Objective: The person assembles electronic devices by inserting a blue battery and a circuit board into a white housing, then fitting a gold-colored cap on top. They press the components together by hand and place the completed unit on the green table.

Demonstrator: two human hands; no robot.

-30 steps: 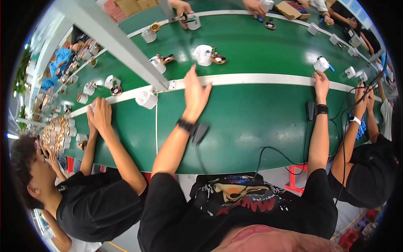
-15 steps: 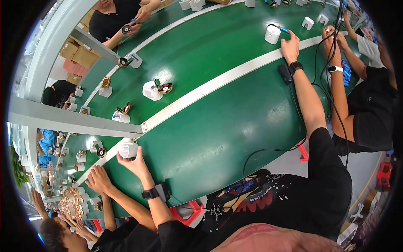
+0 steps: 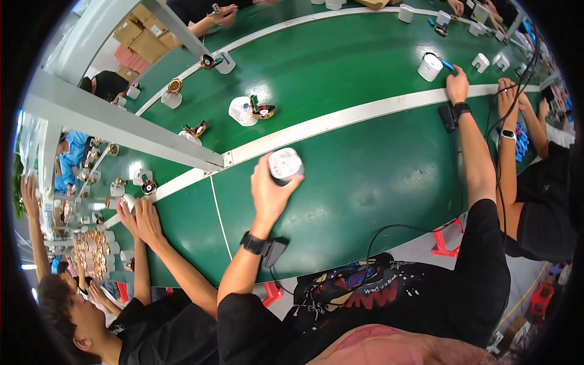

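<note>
My left hand [image 3: 271, 193] is closed around a white rounded plastic housing [image 3: 285, 162], raised over the near strip of the green table. Its pale end face is turned up, and my fingers wrap its sides. Far to the right, my right hand [image 3: 458, 86] reaches over the white rail with its fingers curled. Its fingertips meet the end of a small blue cylinder [image 3: 447, 64], which lies beside another white housing [image 3: 430, 67] on the green belt. Part of that grip is hidden behind the fingers.
A white rail [image 3: 328, 120] divides the green belt from the near table, and a grey metal post [image 3: 134, 137] meets it at left. Housings with copper-coloured parts [image 3: 244, 111] stand on the belt. Co-workers' hands [image 3: 143, 219] work at left and right. Black cables [image 3: 389, 227] hang nearby.
My left hand has lifted the white housing from beside the rail and brought it rightward. My right hand stays by the blue cylinder. The whole view has shifted and turned somewhat.
</note>
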